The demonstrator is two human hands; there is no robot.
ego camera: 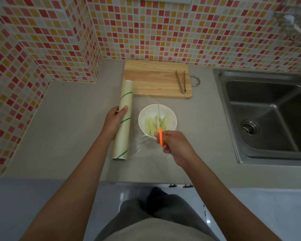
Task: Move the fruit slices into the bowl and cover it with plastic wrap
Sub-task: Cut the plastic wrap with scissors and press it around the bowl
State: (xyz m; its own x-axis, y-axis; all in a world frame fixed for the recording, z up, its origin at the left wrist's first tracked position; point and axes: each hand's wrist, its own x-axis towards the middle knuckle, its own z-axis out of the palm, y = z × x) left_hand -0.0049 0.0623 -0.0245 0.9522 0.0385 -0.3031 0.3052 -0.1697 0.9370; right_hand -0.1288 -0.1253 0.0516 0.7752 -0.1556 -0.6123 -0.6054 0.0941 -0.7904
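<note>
Knife (161, 136) over bowl (172, 113) (tongs (181, 82) beyond)

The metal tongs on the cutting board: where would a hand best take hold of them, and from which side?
Grip the tongs round both arms near the middle, coming from above. They lie flat on the cutting board, arms spread at the far end and joined at the near end, so squeezing there closes them.
</note>
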